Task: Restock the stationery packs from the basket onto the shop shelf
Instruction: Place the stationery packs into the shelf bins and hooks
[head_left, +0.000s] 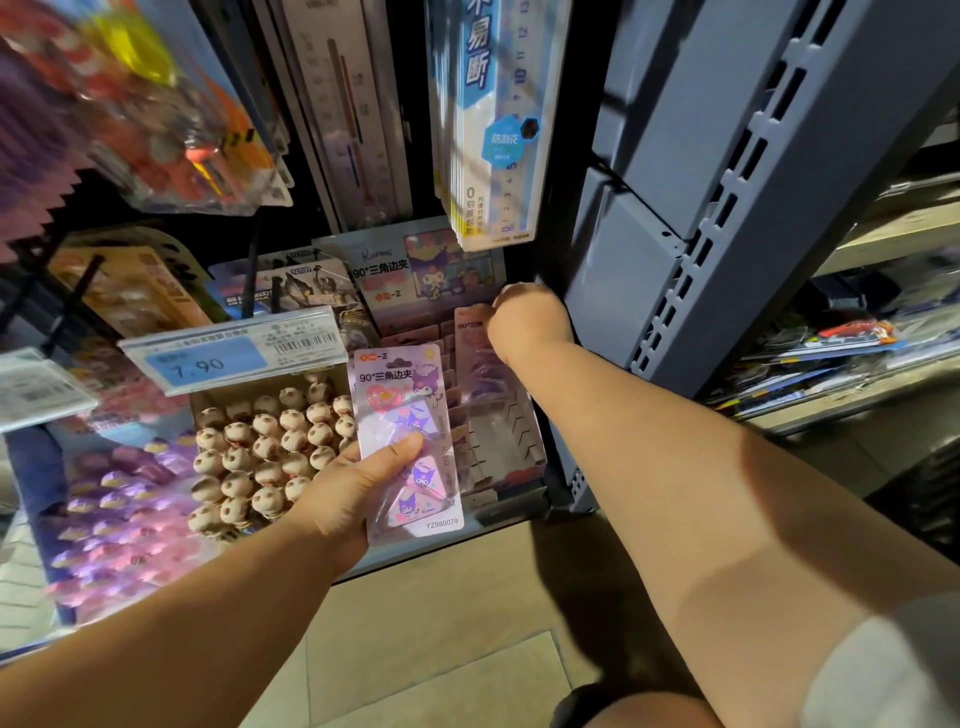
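My left hand (345, 488) grips a pink stationery pack (402, 410) of triangular corner clips by its lower left edge, thumb across the front, in front of the low shelf. My right hand (524, 325) reaches further in and pinches the top of a second pink pack (475, 358), which stands upright in the slotted display box (511, 436) at the shelf's right end. More packs of the same kind stand in rows in that box. The basket is not in view.
A box of round brown-and-cream figurine toppers (270, 447) sits left of the display box, purple ones (114, 499) further left. A 7.90 price tag (228, 353) juts out above. Ruler packs (488, 119) hang overhead. A blue-grey shelf upright (691, 208) stands at right.
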